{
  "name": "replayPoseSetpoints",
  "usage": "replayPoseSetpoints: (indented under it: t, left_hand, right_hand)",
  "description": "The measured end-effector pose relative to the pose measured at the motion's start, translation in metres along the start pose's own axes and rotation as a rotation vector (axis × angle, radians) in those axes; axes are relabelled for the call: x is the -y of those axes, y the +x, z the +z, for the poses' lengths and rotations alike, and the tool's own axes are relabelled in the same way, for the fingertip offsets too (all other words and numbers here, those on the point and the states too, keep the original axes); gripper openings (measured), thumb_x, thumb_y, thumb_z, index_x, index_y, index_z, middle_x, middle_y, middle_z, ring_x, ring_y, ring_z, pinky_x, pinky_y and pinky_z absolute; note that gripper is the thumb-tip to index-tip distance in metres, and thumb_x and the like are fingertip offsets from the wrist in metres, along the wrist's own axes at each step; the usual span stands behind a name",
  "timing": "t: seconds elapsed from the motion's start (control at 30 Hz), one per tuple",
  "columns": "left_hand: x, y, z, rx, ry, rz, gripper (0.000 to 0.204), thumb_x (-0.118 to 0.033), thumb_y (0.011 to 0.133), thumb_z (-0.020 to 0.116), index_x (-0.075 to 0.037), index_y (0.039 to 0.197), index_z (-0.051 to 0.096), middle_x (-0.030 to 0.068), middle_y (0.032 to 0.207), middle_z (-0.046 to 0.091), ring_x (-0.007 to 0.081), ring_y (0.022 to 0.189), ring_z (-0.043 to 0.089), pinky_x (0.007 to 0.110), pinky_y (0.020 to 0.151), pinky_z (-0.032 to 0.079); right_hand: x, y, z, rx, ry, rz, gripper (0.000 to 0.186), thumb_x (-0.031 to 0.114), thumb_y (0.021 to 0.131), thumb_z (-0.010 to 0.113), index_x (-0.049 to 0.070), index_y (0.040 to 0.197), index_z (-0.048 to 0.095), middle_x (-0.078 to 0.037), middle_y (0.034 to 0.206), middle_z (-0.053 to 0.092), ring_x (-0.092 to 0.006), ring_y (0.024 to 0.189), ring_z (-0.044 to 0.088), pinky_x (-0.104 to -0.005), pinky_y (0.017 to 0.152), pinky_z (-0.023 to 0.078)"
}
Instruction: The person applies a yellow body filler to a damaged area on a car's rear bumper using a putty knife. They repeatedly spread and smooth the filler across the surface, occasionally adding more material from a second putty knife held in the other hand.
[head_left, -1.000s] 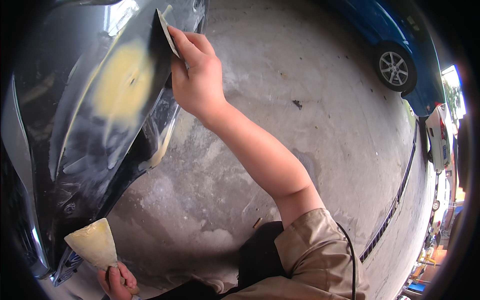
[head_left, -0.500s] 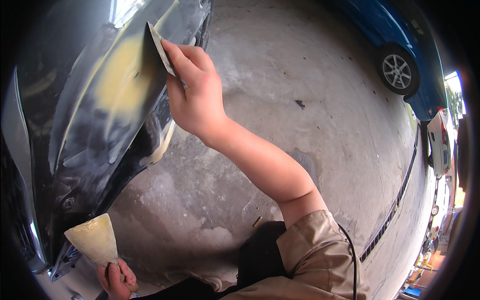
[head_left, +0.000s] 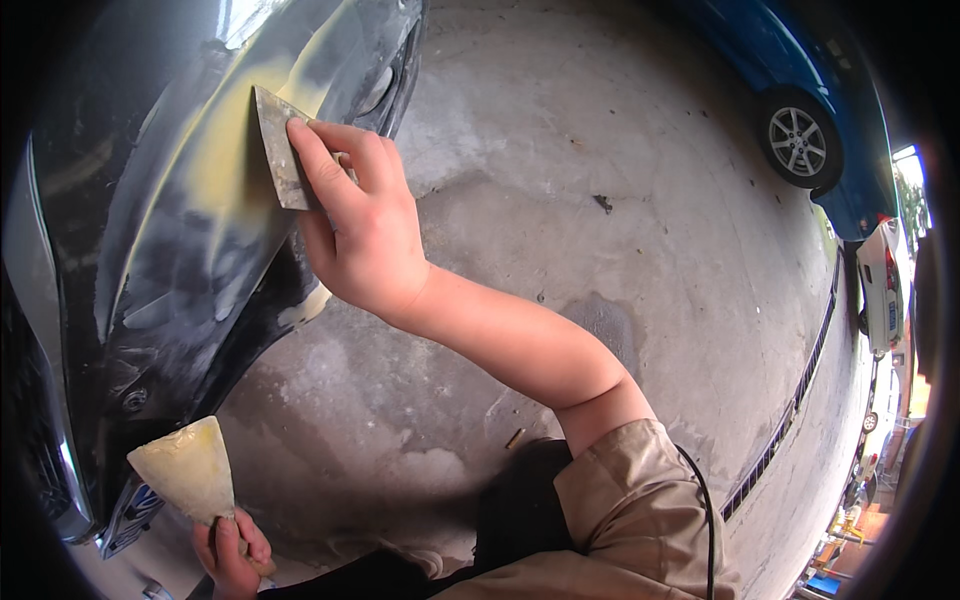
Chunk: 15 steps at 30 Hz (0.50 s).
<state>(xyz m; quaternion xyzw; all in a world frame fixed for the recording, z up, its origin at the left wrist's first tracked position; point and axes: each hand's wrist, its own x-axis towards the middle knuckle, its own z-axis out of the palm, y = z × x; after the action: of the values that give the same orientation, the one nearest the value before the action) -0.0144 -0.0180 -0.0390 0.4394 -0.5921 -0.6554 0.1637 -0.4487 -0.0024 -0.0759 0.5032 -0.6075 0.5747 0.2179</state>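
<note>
My right hand point(head_left: 365, 215) is closed on a flat metal scraper blade point(head_left: 281, 155), thumb on its face and fingers behind. The blade's far edge is at the yellow filler patch point(head_left: 225, 150) on the dark car body panel point(head_left: 185, 270); whether it touches cannot be made out. Around the yellow lie grey, sanded-looking areas. Low on the left, my left hand point(head_left: 232, 555) grips the handle of a putty knife point(head_left: 190, 468), its wide blade pointing up and coated with pale yellow filler.
Grey concrete floor point(head_left: 520, 240) lies right of the panel, with stains and a small dark scrap point(head_left: 603, 203). A blue car point(head_left: 855, 110) stands at the upper right, a white car point(head_left: 880, 285) beyond it. A dark drain grate point(head_left: 790, 410) runs along the right.
My right hand has moved left and down with the scraper, whose face now shows more broadly over the yellow patch. My left hand with the putty knife has hardly shifted.
</note>
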Motion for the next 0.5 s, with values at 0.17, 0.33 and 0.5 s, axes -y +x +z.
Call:
replayPoseSetpoints:
  t: [0.17, 0.33, 0.5]
  left_hand:
    - [-0.003, 0.002, 0.005, -0.043, 0.012, 0.012, 0.023, -0.029, 0.113, 0.05, -0.008, 0.104, 0.047, 0.0061, 0.082, 0.049, 0.0141, 0.051, 0.043, 0.03, 0.046, 0.04]
    - [-0.007, 0.003, 0.012, -0.023, 0.002, 0.026, 0.02, -0.027, 0.113, 0.05, -0.008, 0.107, 0.047, 0.0057, 0.084, 0.05, 0.0136, 0.051, 0.043, 0.03, 0.046, 0.04]
    - [-0.008, 0.003, 0.015, 0.009, 0.007, 0.034, 0.019, -0.027, 0.113, 0.05, -0.009, 0.108, 0.047, 0.0058, 0.085, 0.051, 0.0131, 0.051, 0.043, 0.029, 0.046, 0.041]
  right_hand:
    - [0.003, -0.006, 0.004, 0.001, -0.052, -0.079, 0.081, -0.005, 0.068, 0.077, -0.001, 0.148, 0.062, -0.02, 0.136, 0.061, -0.0399, 0.113, 0.061, -0.0469, 0.095, 0.057]
    - [0.007, -0.011, 0.007, -0.01, -0.088, -0.158, 0.078, 0.002, 0.071, 0.081, -0.002, 0.147, 0.062, -0.022, 0.134, 0.06, -0.0397, 0.112, 0.062, -0.0485, 0.095, 0.056]
    - [0.014, -0.014, 0.011, -0.057, -0.095, -0.208, 0.076, -0.004, 0.067, 0.079, 0.0, 0.142, 0.068, -0.022, 0.131, 0.063, -0.0385, 0.107, 0.066, -0.0449, 0.089, 0.06]
